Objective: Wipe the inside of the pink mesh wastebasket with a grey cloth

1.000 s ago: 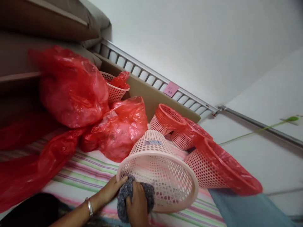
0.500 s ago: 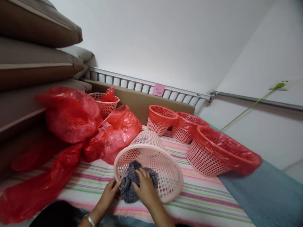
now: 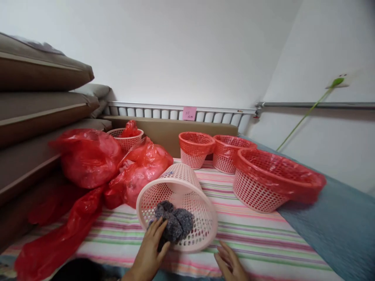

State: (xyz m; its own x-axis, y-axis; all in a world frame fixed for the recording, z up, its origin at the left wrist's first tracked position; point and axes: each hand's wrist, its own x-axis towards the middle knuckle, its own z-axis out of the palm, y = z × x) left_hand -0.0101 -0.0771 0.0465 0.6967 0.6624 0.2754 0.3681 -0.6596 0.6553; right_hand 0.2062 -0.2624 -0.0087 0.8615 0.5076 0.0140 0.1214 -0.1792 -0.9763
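Observation:
A pink perforated plastic basket [image 3: 181, 191] lies on its side with its mouth facing me. Bunched inside its lower wall is a dark grey speckled cloth [image 3: 177, 224]. My left hand [image 3: 152, 246] rests against the cloth's near left side, fingers stretched out over it and not closed; part of the thumb side shows. To the right of the basket's rim, my right hand [image 3: 230, 263] is held low over the striped sheet [image 3: 252, 238], empty, its fingers apart.
Three baskets lined with red bags [image 3: 196, 146] stand at the back and right. Several red plastic bags [image 3: 90, 156] lie on the left, beside stacked brown cushions [image 3: 43, 105]. Behind them is another basket [image 3: 127, 142]. A radiator [image 3: 161, 113] runs along the wall.
My right hand has left the cloth and moved right, out of the basket. My left hand has moved from the rim onto the cloth, which now sits deeper inside. The view has tilted up.

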